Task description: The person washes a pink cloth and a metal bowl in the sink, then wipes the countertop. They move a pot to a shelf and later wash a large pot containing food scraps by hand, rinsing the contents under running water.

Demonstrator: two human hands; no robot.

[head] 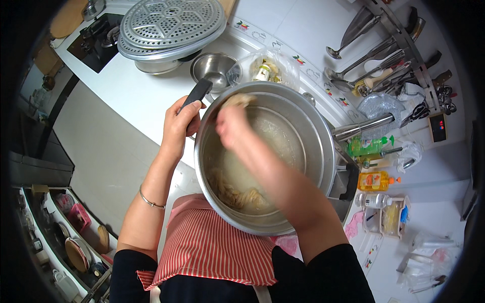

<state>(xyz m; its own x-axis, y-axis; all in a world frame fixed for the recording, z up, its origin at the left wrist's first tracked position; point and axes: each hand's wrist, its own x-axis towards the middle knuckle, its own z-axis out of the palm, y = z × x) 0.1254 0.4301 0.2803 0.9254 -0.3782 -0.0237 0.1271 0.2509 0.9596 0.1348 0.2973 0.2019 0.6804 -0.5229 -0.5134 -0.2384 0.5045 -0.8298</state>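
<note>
A large metal steamer pot [320, 147] is tilted towards me, with cloudy, foamy water [278, 140] in it. My left hand [181, 120] grips the pot's black side handle [197, 94]. Inside the pot, my right hand [231, 127] is blurred; its fingers hold a bunched tan cloth [239, 100] against the upper left wall. More wet tan cloth [242, 197] lies in the water near the edge closest to me. Whether the two pieces of cloth are joined cannot be told.
Behind the pot are a steel bowl [216, 70], a clear plastic bag [284, 66] and stacked perforated steamer trays [172, 24]. The faucet [363, 127] reaches in from the right, near a green soap bottle [365, 146] and an orange bottle [373, 181]. Utensils hang from a wall rack [420, 72].
</note>
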